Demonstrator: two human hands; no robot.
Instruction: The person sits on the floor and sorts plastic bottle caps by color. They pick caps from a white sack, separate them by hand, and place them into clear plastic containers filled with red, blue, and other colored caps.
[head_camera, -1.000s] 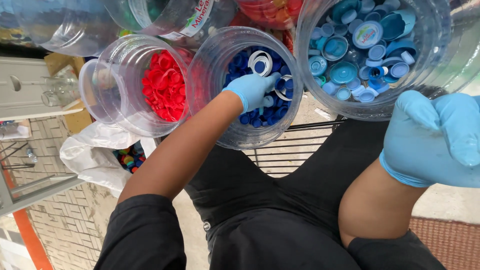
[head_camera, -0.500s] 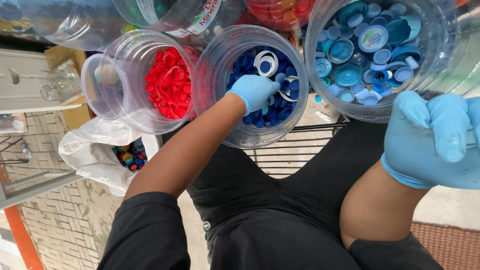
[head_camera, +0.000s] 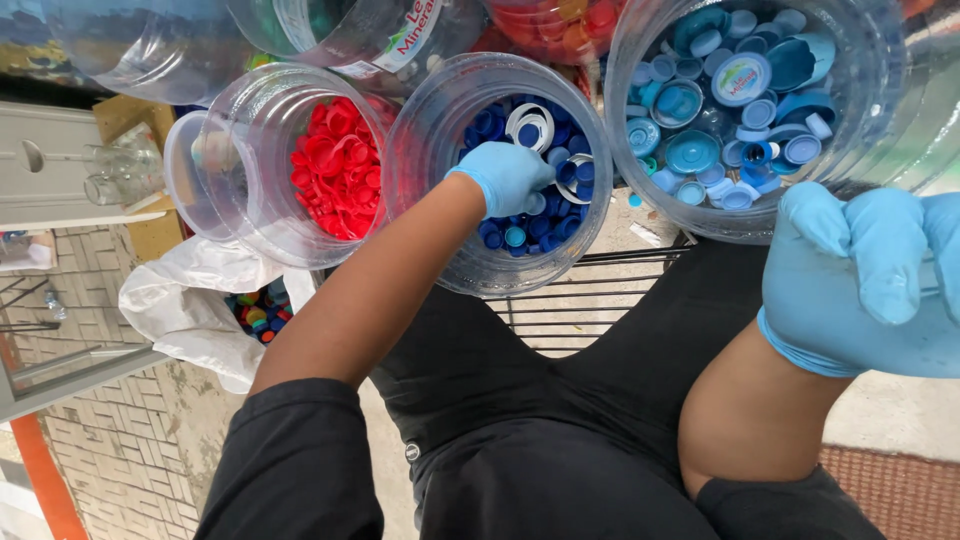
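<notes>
— What is seen at the far left?

— A white plastic bag (head_camera: 185, 310) of mixed-colour caps is seen low on the paved ground. Just above it, a clear jar of red caps (head_camera: 335, 165) is tilted toward the camera.

— And beside that?

— A clear jar of dark blue caps (head_camera: 500, 170) is placed just right of the red one, their walls touching or nearly so. A few white rings are mixed in with the blue caps. The left hand (head_camera: 510, 175), in a light blue glove, is reached into this jar, with the fingers curled down among the caps. Whether a cap is held cannot be told, since the fingertips are hidden.

— What is found further right?

— A larger clear container of light blue caps (head_camera: 740, 90) is set near the blue jar. Below its rim, at the frame's right edge, the right hand (head_camera: 860, 280), also gloved, is curled into a loose fist; nothing can be seen in it, and whether anything is held cannot be told.
</notes>
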